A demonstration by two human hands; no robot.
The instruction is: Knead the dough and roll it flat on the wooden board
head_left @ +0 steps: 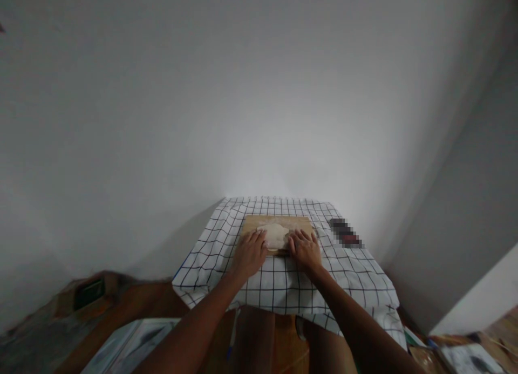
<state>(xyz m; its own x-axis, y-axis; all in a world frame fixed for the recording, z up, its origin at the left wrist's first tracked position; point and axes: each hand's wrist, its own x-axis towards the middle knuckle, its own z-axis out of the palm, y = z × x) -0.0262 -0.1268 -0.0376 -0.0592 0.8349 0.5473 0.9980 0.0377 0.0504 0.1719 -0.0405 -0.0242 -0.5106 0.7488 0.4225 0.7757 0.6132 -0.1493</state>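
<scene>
On a wooden board (pixel 253 221) lay pale dough (pixel 274 235), the left hand (pixel 250 250) and right hand (pixel 305 250) at its sides, fingers extended, unclenched, hiding the board's near corners. Checked cloth (pixel 275 282) spread beneath; a dark, blurred object (pixel 346 233) lay rightward, and a wall (pixel 283 120) rose behind.

One left hand (pixel 251 251), one right hand (pixel 305 249), one piece of dough (pixel 274 237), one wooden board (pixel 279 219); one checked tablecloth (pixel 279 279), with one pixelated item (pixel 346 233) by its right edge, two legs (pixel 254 336) below its near edge.
</scene>
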